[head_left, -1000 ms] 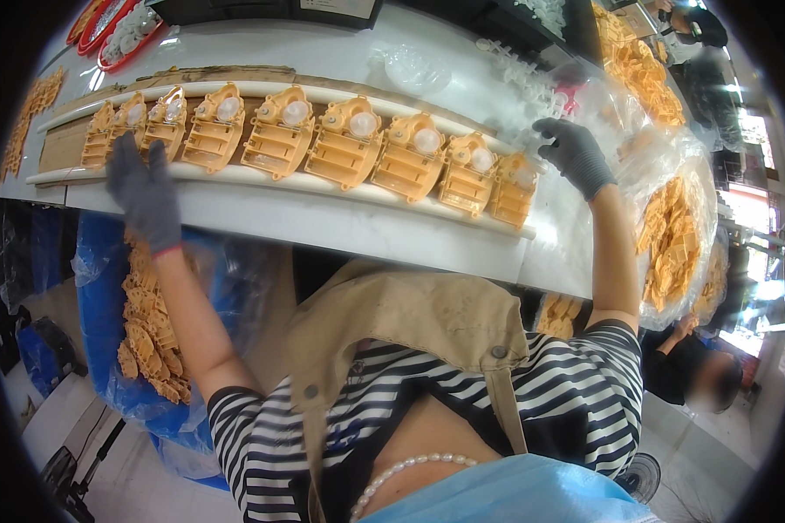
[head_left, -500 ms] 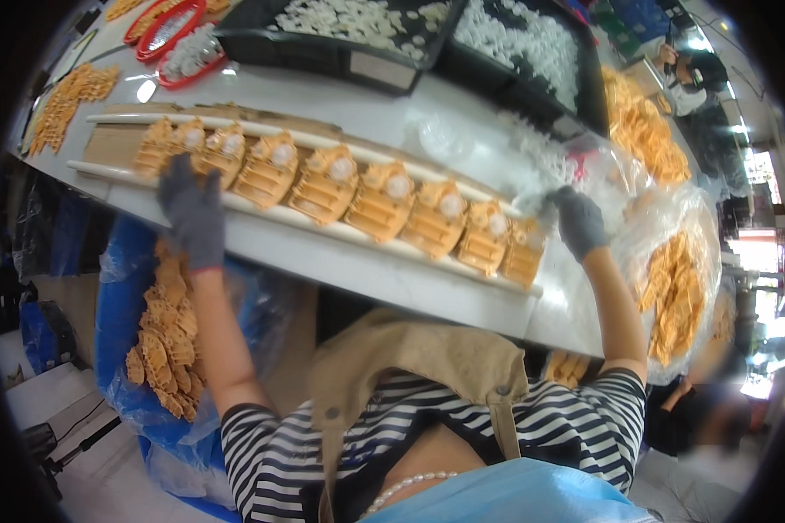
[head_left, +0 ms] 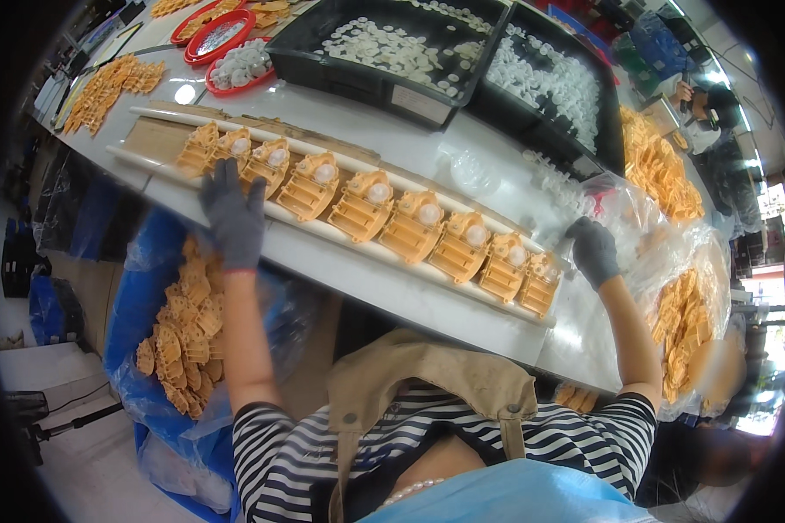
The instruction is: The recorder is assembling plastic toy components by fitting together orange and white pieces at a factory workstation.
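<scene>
A slanting row of orange plastic housings [head_left: 359, 207], several in number, lies on a holder with two pale rails [head_left: 427, 272]. Round translucent discs [head_left: 380, 193] sit at the upper ends of many of them. My left hand [head_left: 234, 218], in a grey glove, is at the left part of the row, fingers stretched and thumb apart, the fingertips against the lower edges of the housings there. Beyond the row's right end, my gloved right hand [head_left: 595, 251] has its fingers curled together beside loose small white parts [head_left: 556, 187]. What its fingertips hold, if anything, is hidden.
Two black trays [head_left: 362, 74] of pale discs and white pieces stand at the back. Red baskets [head_left: 240, 85] and loose orange parts [head_left: 105, 94] lie far left. Clear bags of orange parts [head_left: 676, 318] are at right. Below left stands a blue-lined bin [head_left: 131, 336] of orange parts.
The whole view has shifted, so the row and trays now appear further right and a little lower. Both hands keep nearly the same places relative to the row.
</scene>
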Demonstrator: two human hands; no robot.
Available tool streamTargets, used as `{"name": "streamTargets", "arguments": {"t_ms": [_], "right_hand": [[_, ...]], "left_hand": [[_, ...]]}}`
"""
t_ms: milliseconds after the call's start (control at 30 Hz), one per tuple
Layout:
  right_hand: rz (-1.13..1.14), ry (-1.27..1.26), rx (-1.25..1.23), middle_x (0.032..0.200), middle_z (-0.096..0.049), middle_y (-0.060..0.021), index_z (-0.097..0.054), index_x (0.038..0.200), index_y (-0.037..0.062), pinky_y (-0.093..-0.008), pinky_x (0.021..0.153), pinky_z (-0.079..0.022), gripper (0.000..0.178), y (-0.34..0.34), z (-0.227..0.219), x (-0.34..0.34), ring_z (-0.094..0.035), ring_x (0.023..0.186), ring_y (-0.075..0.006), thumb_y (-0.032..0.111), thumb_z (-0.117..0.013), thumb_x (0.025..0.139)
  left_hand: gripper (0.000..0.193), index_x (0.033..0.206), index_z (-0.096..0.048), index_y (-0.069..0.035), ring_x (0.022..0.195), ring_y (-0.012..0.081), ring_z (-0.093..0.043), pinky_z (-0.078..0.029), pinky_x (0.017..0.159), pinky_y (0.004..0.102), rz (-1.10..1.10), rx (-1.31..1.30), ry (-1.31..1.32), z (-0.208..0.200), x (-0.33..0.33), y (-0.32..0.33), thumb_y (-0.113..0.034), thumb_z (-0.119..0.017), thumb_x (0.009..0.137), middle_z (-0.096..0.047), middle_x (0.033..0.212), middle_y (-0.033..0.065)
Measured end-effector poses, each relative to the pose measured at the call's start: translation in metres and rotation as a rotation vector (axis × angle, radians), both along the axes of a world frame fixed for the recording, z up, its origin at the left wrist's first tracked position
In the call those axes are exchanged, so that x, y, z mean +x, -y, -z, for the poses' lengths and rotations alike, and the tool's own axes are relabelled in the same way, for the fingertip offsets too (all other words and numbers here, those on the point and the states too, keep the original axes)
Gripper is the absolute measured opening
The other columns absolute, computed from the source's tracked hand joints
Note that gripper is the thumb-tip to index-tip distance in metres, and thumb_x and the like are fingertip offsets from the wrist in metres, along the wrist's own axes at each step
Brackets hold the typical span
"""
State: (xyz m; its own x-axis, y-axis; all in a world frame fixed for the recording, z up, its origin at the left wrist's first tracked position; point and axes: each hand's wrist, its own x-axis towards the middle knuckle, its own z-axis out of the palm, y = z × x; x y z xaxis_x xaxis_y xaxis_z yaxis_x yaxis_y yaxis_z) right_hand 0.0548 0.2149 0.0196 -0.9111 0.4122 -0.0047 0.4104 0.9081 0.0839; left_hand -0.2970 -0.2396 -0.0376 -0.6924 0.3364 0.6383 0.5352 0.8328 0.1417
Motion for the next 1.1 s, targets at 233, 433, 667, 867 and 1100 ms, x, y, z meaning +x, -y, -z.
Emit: {"name": "streamTargets", "arguments": {"t_ms": [233, 433, 667, 867, 1100], "right_hand": [[0.116, 0.021, -0.006, 0.090, -0.061, -0.0160, -0.063, 0.098, 0.0090, -0.0425, 0.076, -0.048, 0.020, 0.010, -0.018, -0.007, -0.060, 0.087, -0.0343, 0.005, -0.048, 0.084], [-0.182, -0.221, -0.338, 0.089, -0.061, -0.0168, -0.060, 0.099, 0.0039, -0.0370, 0.072, -0.047, 0.015, 0.045, -0.057, -0.077, -0.061, 0.078, -0.0324, 0.003, -0.054, 0.085], [-0.271, -0.071, -0.230, 0.085, -0.062, -0.0110, -0.062, 0.092, 0.0107, -0.0358, 0.069, -0.048, 0.008, 0.083, -0.036, -0.147, -0.063, 0.075, -0.0279, 0.012, -0.055, 0.086], [-0.478, -0.112, 0.161, 0.077, -0.061, -0.0073, -0.061, 0.080, 0.0102, -0.0394, 0.064, -0.049, 0.007, 0.089, -0.011, -0.166, -0.061, 0.077, -0.0280, 0.006, -0.056, 0.080], [-0.293, -0.225, -0.236, 0.082, -0.063, -0.0099, -0.067, 0.085, 0.0101, -0.0381, 0.067, -0.048, 0.007, 0.089, -0.010, -0.165, -0.061, 0.076, -0.0270, 0.012, -0.062, 0.080]], "left_hand": [[0.050, 0.132, -0.047, -0.007, 0.125, 0.0404, -0.039, -0.033, 0.104, 0.0462, -0.006, -0.019, 0.016, 0.006, -0.002, -0.002, -0.035, -0.054, 0.092, -0.047, 0.135, 0.0166], [0.056, 0.128, -0.051, -0.003, 0.120, 0.0446, -0.043, -0.032, 0.105, 0.0485, 0.034, 0.018, -0.046, 0.006, -0.011, 0.007, -0.044, -0.053, 0.091, -0.050, 0.132, 0.0202], [0.054, 0.126, -0.053, -0.004, 0.118, 0.0439, -0.046, -0.035, 0.102, 0.0493, 0.067, 0.037, -0.066, 0.009, -0.013, 0.004, -0.043, -0.056, 0.090, -0.052, 0.129, 0.0190], [0.053, 0.126, -0.053, -0.005, 0.118, 0.0438, -0.046, -0.036, 0.101, 0.0494, 0.052, 0.031, -0.063, 0.008, -0.011, 0.004, -0.044, -0.056, 0.090, -0.053, 0.129, 0.0181], [0.053, 0.127, -0.052, -0.006, 0.119, 0.0446, -0.044, -0.036, 0.101, 0.0497, 0.043, 0.042, -0.047, 0.009, -0.010, 0.005, -0.044, -0.056, 0.090, -0.052, 0.130, 0.0179]]}}
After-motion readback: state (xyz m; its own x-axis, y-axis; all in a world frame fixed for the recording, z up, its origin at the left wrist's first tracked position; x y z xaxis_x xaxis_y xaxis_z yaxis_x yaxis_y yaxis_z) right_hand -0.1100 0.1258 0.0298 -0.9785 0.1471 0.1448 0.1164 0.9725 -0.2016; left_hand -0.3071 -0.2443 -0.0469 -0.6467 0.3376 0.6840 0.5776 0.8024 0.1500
